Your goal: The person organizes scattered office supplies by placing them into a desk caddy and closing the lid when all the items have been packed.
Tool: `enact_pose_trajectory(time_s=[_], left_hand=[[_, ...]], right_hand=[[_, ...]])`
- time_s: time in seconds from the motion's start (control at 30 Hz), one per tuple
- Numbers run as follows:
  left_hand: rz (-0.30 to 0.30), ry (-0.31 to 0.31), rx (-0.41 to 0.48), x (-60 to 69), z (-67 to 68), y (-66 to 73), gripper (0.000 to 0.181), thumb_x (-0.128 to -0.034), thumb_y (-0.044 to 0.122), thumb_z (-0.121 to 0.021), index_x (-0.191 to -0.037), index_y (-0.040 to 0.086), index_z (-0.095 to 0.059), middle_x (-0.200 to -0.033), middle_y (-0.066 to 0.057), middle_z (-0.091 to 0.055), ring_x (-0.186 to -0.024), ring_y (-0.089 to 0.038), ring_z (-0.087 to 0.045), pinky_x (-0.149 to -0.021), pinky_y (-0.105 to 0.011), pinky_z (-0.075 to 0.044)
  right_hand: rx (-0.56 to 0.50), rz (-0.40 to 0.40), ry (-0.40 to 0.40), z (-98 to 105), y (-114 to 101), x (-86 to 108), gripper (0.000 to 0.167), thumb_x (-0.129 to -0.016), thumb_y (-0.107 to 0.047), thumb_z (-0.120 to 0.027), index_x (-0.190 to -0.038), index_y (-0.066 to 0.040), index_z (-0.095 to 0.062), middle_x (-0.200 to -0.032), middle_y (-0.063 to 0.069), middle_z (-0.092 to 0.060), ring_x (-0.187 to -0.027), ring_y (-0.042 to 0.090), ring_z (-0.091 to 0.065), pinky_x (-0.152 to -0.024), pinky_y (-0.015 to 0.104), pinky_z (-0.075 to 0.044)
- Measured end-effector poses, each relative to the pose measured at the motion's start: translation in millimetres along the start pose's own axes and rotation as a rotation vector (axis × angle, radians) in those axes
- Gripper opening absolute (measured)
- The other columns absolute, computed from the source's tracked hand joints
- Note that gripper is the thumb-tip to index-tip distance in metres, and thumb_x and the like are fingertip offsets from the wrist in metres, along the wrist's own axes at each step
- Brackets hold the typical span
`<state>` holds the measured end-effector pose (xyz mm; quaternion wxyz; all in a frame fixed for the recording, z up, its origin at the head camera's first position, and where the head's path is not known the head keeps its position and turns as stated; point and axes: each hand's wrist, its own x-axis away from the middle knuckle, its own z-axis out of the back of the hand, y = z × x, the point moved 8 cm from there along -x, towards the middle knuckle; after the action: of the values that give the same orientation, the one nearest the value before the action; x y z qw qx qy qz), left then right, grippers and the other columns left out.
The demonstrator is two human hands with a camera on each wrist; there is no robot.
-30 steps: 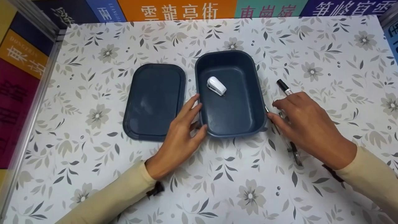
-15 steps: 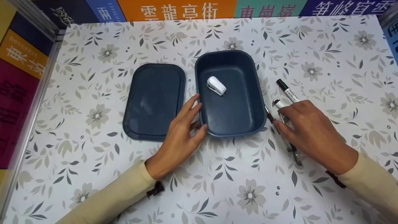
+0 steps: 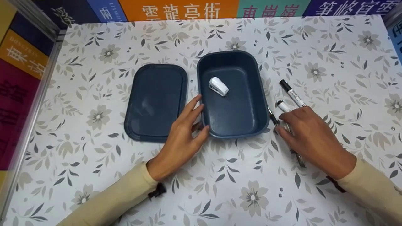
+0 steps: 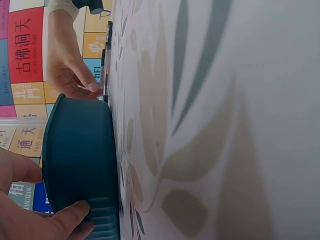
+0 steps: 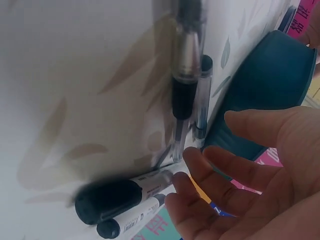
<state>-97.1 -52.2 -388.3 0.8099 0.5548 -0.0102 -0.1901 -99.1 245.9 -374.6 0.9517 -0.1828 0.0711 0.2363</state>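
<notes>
My left hand (image 3: 182,131) rests its fingertips against the left wall of the dark blue box (image 3: 235,116). In that box lies a small white stapler (image 3: 219,87). Right of it, my right hand (image 3: 314,138) hovers low over pens and markers, its fingers loosely bent and thumb apart. The right wrist view shows nothing gripped; fingertips (image 5: 192,157) come close to a clear pen (image 5: 185,100), and contact is unclear. A second pen (image 5: 202,97) lies behind. Two black-capped white markers, one marker (image 3: 292,93) farther out and another marker (image 3: 282,106) partly under the hand, lie alongside.
The matching flat lid (image 3: 157,100) lies left of the box, partly behind my left hand. A flower-patterned cover (image 3: 213,188) spreads over the table. Panels with large characters (image 3: 182,11) border its far edge, and more colored panels (image 3: 22,84) stand at left.
My right hand has drawn back from the box's right edge, toward me, uncovering more of both markers and a pen tip. The left hand, box, stapler and lid stay put.
</notes>
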Motion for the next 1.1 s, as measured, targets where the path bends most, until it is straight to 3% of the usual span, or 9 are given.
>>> enact_pose_trajectory(time_s=[0.8, 1.1], left_hand=[[0.004, 0.003, 0.002, 0.2, 0.8, -1.0, 0.058, -0.1048, 0.001, -0.068, -0.158, -0.011, -0.049, -0.179, -0.016, -0.029, -0.159, -0.022, -0.04, -0.109, -0.03, -0.059], [-0.006, 0.005, -0.002, 0.0, 0.2, -0.6, 0.058, -0.1041, 0.001, -0.068, -0.158, -0.012, -0.049, -0.179, -0.017, -0.029, -0.158, -0.023, -0.042, -0.108, -0.03, -0.059]], right_hand=[[-0.006, 0.054, 0.056, -11, -8, -3.7, 0.017, -0.089, -0.001, -0.082, -0.104, 0.004, -0.074, -0.09, 0.016, -0.077, -0.095, 0.046, -0.064, -0.078, 0.057, -0.053], [0.055, 0.035, 0.091, -14, -8, -6.6, 0.012, -0.091, -0.005, -0.076, -0.085, -0.002, -0.065, -0.071, 0.01, -0.068, -0.083, 0.045, -0.06, -0.068, 0.055, -0.049]])
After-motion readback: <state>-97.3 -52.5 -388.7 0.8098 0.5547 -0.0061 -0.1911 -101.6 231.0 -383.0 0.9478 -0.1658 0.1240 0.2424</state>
